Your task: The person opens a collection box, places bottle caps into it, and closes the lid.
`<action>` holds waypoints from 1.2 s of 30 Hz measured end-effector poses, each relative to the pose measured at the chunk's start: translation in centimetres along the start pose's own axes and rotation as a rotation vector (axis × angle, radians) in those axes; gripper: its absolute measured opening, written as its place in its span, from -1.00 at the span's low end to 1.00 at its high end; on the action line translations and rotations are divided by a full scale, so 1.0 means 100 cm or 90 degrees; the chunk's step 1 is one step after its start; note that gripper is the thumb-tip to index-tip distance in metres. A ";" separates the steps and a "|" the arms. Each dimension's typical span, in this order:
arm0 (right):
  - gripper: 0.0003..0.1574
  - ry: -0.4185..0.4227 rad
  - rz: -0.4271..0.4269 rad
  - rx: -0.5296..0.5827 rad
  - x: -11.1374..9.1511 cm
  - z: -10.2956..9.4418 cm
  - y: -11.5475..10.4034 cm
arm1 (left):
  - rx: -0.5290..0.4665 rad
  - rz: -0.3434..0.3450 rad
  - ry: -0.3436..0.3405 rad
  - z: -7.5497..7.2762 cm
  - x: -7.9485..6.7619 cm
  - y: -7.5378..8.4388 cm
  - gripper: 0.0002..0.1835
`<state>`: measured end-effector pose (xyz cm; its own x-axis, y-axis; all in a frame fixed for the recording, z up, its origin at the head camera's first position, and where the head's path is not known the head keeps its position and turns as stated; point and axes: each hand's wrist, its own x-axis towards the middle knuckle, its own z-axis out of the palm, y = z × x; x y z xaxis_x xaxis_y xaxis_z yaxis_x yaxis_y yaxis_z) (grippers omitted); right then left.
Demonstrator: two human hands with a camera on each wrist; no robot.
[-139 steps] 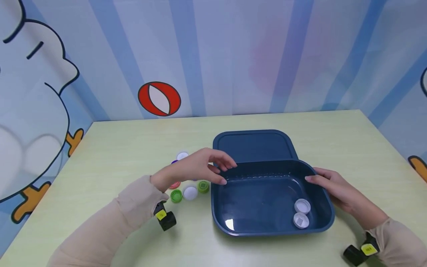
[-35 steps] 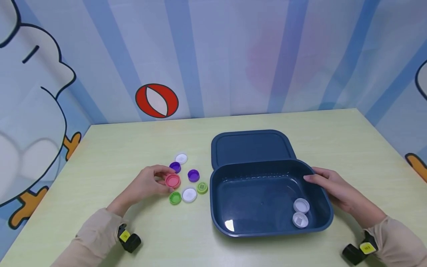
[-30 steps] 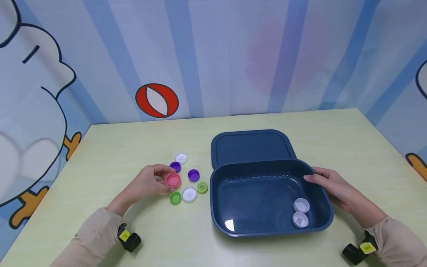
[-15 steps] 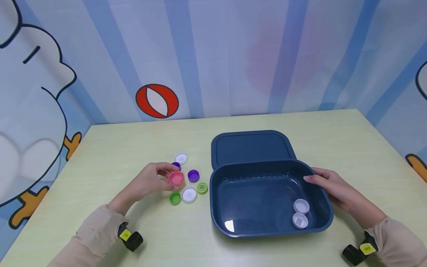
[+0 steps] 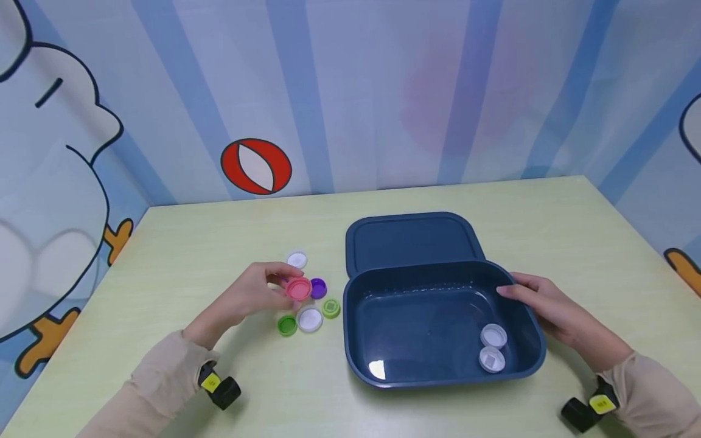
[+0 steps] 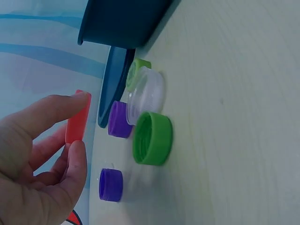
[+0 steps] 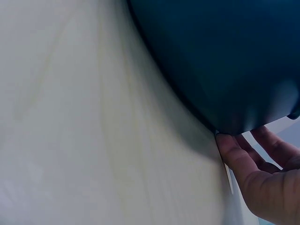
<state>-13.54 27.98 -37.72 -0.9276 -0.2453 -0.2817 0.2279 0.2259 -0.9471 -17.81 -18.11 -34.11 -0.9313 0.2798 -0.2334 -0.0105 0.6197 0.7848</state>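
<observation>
My left hand (image 5: 257, 294) pinches a red bottle cap (image 5: 299, 289) between thumb and fingers, lifted above the table. In the left wrist view the red cap (image 6: 78, 117) stands on edge between the fingertips, apart from the caps on the table. Around it lie a purple cap (image 5: 318, 288), a light green cap (image 5: 331, 308), a white cap (image 5: 310, 319), a green cap (image 5: 287, 325) and another white cap (image 5: 297, 260). A second purple cap (image 6: 111, 184) shows in the left wrist view. My right hand (image 5: 547, 307) grips the right side of a dark blue box (image 5: 432, 380), thumb over its rim.
Two white caps, one (image 5: 494, 336) behind the other (image 5: 491, 359), lie inside the box near its right end. The flat blue lid (image 5: 413, 243) lies behind the box. A patterned wall (image 5: 361, 91) rises at the table's (image 5: 230, 225) back edge.
My left hand has gone from above the box to the loose caps and taken the red cap. Over the last second it has lifted the cap and moved right. My right hand stays on the box.
</observation>
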 end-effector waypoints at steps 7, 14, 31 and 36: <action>-0.19 0.011 0.008 -0.022 0.001 0.001 -0.002 | 0.006 0.015 -0.006 0.000 0.004 0.014 -0.49; -0.19 0.011 0.006 -0.021 0.002 0.002 -0.002 | -0.011 0.025 -0.021 0.004 0.008 0.025 -0.48; -0.19 0.006 0.002 -0.017 0.008 0.003 0.001 | -0.031 0.066 -0.047 0.017 0.013 0.048 -0.53; -0.19 0.005 0.002 -0.019 0.009 0.002 0.000 | -0.037 0.100 -0.063 0.023 0.017 0.056 -0.54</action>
<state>-14.27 27.58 -38.01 -0.9296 -0.2367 -0.2826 0.2215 0.2542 -0.9415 -18.59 -12.49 -31.40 -0.8825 0.4427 -0.1586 0.1084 0.5197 0.8474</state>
